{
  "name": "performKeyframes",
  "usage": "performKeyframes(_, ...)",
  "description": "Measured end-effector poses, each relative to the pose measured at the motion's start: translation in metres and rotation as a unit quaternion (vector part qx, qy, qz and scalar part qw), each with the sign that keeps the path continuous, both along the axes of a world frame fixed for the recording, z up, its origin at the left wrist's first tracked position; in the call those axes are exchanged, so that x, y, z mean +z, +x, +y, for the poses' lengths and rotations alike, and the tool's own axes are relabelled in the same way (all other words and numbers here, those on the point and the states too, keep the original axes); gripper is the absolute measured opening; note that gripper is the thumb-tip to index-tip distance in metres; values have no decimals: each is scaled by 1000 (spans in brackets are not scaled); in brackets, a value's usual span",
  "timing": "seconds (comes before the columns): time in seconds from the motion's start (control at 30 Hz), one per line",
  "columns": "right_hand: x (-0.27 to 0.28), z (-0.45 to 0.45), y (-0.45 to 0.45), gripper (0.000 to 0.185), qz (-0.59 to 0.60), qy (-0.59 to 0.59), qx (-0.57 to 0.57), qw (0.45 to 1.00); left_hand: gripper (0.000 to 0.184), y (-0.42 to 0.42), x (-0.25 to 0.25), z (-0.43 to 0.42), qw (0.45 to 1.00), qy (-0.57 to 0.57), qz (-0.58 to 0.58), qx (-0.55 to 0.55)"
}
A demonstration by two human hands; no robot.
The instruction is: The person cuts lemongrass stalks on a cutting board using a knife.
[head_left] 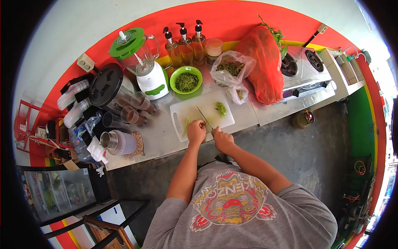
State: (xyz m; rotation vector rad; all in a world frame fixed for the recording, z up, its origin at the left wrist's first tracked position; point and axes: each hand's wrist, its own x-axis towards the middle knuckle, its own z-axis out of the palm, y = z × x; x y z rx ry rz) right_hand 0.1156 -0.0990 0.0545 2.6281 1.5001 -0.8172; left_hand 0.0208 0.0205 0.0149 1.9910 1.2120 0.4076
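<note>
My right hand (223,139) is closed round the handle of a kitchen knife (204,116), its thin blade slanting away to the left over a white cutting board (179,108). Just left of the blade, my left hand (196,132) rests on the board with curled fingers; what they pinch is hidden. Thin green stalks (185,128) lie beside that hand on its left. A small heap of chopped green vegetable (220,109) sits on the right part of the board. Behind the board stands a green bowl (200,80) holding more finely chopped greens (187,82).
A blender (151,81), several pump bottles (186,46), a plastic bag of greens (232,68) and a large red bag (263,62) line the back. Cups (132,115) and a metal-topped container (120,142) stand left. At right is a gas stove (306,68). The counter's front edge (166,154) runs near me.
</note>
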Motion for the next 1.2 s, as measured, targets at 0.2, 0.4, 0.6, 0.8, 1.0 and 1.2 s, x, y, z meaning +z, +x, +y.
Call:
performKeyframes(0.2,3,-15,-9,32,14,7,-27,1000,11,-1,-2,8,998,-61,1,7)
performKeyframes(0.4,-12,-5,-2,23,-76,25,37,996,9,3,-1,14,997,-59,41,-13)
performKeyframes(0.6,-8,-24,-11,22,2,12,-40,999,7,3,3,8,998,-46,39,1)
performKeyframes(0.8,-4,-4,1,22,-12,21,9,1000,8,1,-5,12,999,-37,23,-22)
performKeyframes(1.0,-4,-17,-12,26,15,28,-53,998,9,4,-3,8,999,-17,48,-7)
performKeyframes(1.2,-7,-3,-9,25,-19,20,1,1000,10,1,0,3,1000,3,5,0)
